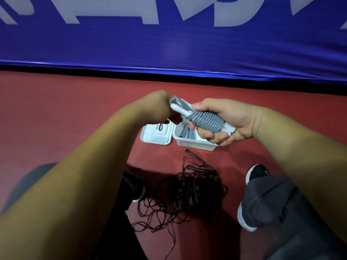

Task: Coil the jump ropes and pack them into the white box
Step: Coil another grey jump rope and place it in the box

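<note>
My right hand (225, 121) grips a grey jump rope (204, 120) wound in tight coils around its white handles, held above the white box (195, 143). My left hand (159, 107) holds the loop end of that grey rope beside the handle tips. The box stands open on the red floor and holds grey rope parts (185, 132). A tangle of black jump ropes (184, 194) with black handles lies on the floor between my feet, nearer to me than the box.
The box's white lid (156, 133) lies just left of the box with a small black ring on it. A blue padded banner (169, 44) runs across the back. My black shoes (256, 173) flank the black ropes.
</note>
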Action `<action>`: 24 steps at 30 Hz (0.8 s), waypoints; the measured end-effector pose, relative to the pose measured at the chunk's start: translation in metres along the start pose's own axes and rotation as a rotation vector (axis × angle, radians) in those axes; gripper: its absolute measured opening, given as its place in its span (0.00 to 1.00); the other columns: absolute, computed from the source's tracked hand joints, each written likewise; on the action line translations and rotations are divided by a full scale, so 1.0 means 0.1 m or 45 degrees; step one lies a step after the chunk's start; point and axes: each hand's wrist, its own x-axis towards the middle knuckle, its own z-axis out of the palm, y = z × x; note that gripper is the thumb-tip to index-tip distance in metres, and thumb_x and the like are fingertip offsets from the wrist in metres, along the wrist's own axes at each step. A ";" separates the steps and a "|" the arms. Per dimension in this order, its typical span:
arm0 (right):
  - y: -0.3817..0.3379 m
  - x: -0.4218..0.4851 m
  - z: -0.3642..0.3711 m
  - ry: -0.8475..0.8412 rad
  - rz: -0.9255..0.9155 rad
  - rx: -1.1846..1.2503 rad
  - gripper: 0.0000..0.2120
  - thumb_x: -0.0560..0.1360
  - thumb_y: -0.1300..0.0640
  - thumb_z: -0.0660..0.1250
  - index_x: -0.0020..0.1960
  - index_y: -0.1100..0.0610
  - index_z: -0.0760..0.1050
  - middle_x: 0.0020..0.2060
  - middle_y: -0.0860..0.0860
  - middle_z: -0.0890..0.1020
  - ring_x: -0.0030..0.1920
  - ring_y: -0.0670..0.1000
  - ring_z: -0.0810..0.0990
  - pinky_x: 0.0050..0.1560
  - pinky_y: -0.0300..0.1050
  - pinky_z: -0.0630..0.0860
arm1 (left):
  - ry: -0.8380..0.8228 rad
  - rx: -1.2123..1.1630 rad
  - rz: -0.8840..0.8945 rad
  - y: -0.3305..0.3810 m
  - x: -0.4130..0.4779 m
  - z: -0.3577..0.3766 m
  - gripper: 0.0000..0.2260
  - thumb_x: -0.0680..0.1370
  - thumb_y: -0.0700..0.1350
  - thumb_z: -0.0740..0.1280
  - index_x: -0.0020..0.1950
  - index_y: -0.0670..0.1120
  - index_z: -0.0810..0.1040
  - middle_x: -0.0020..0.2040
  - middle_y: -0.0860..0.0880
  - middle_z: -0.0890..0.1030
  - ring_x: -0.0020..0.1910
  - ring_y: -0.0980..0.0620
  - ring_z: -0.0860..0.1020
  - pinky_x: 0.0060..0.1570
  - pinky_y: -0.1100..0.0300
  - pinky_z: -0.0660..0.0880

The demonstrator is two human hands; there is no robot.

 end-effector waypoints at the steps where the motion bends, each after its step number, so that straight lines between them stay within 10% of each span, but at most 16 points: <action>1: 0.00 -0.01 0.01 -0.059 0.025 -0.016 0.23 0.78 0.39 0.62 0.52 0.60 0.76 0.32 0.55 0.75 0.20 0.46 0.67 0.20 0.34 0.63 | -0.020 -0.014 0.048 0.01 -0.03 -0.01 0.11 0.79 0.32 0.65 0.49 0.43 0.85 0.39 0.49 0.86 0.34 0.59 0.83 0.40 0.56 0.81; 9: 0.09 0.01 0.02 -0.278 0.259 -0.237 0.27 0.79 0.41 0.64 0.68 0.59 0.80 0.36 0.58 0.82 0.20 0.47 0.71 0.22 0.35 0.65 | -0.162 -0.379 0.113 0.15 -0.03 0.08 0.09 0.83 0.39 0.69 0.62 0.45 0.85 0.47 0.46 0.88 0.41 0.56 0.84 0.43 0.62 0.80; 16: 0.18 0.09 -0.02 0.187 0.330 -0.318 0.18 0.84 0.43 0.66 0.48 0.57 0.83 0.37 0.55 0.83 0.24 0.47 0.70 0.20 0.33 0.63 | 0.057 -0.293 0.163 0.12 0.07 0.10 0.08 0.81 0.41 0.73 0.59 0.48 0.88 0.45 0.48 0.89 0.42 0.57 0.84 0.53 0.58 0.82; 24: 0.25 0.17 -0.24 0.629 0.231 -0.399 0.18 0.83 0.41 0.68 0.62 0.54 0.78 0.44 0.55 0.87 0.29 0.48 0.76 0.25 0.36 0.68 | 0.062 0.093 0.244 0.16 0.06 0.09 0.10 0.79 0.42 0.75 0.57 0.55 0.89 0.46 0.58 0.88 0.47 0.63 0.84 0.46 0.68 0.76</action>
